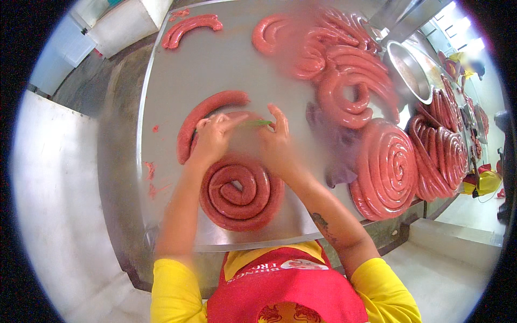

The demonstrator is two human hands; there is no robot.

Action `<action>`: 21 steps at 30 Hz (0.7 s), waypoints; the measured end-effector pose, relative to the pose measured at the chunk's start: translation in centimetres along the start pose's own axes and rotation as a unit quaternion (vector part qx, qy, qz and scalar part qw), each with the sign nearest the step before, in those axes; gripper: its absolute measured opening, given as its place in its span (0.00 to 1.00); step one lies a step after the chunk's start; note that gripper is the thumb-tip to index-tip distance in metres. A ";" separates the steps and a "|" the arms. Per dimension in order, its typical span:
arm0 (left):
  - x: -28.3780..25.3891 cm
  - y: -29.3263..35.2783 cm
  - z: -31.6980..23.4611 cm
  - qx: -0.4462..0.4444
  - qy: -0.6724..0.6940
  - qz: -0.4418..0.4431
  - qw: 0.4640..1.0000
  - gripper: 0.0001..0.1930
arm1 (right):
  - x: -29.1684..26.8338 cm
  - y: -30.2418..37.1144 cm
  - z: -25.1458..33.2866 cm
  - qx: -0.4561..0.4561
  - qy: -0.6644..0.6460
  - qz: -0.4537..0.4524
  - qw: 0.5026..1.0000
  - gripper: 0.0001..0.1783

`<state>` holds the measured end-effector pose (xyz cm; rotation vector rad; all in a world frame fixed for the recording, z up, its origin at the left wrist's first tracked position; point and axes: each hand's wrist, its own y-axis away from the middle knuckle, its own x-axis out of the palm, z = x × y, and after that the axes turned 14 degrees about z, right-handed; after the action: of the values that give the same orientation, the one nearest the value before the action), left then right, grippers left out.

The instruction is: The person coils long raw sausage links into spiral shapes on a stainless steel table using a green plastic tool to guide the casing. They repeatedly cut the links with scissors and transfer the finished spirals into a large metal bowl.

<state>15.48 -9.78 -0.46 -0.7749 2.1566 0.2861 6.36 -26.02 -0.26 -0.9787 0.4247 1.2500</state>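
A coiled raw sausage (253,206) lies flat on the steel table in front of me, just below my hands. Beyond it, a curved length of sausage (189,125) bends around my left hand (214,134). That hand is closed, its fingertips at the left end of a thin green string (257,123). My right hand (277,141) pinches the string's other end between thumb and finger, with one finger raised. A blurred patch hides part of what lies between the hands.
On the steel table (215,64), a large sausage coil (389,169) and looped sausages (344,97) fill the right side beside a dark cloth (339,145). A metal bowl (407,72) stands behind. Short sausages (191,29) lie far left, meat scraps (149,171) near the left edge.
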 end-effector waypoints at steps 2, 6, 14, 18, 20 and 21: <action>-0.3 -1.5 -1.2 0.026 0.266 0.057 0.962 0.17 | -0.4 0.2 -0.4 0.083 -0.095 0.057 0.990 0.09; 0.0 -3.6 -4.7 -0.018 0.347 0.113 0.931 0.16 | -1.8 -0.4 -0.4 0.252 -0.155 0.209 0.932 0.13; -7.3 -8.3 -4.6 -0.118 0.466 -0.085 0.873 0.17 | 2.7 -1.6 -6.2 0.286 -0.299 0.291 0.863 0.20; -17.5 -6.4 0.1 -0.112 0.427 -0.216 0.871 0.16 | 3.1 -0.6 -8.6 0.260 -0.373 0.266 0.850 0.19; -15.8 -3.5 0.5 -0.186 0.229 -0.198 0.935 0.18 | 3.1 -0.7 -8.5 0.311 -0.479 0.275 0.773 0.16; -14.4 -1.9 0.2 -0.213 0.127 -0.179 0.952 0.19 | 2.3 -0.9 -8.1 0.336 -0.527 0.270 0.732 0.15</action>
<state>23.72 -4.93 10.50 -1.5015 2.1588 0.4913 9.80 -31.15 -6.06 0.5909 0.1961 1.7608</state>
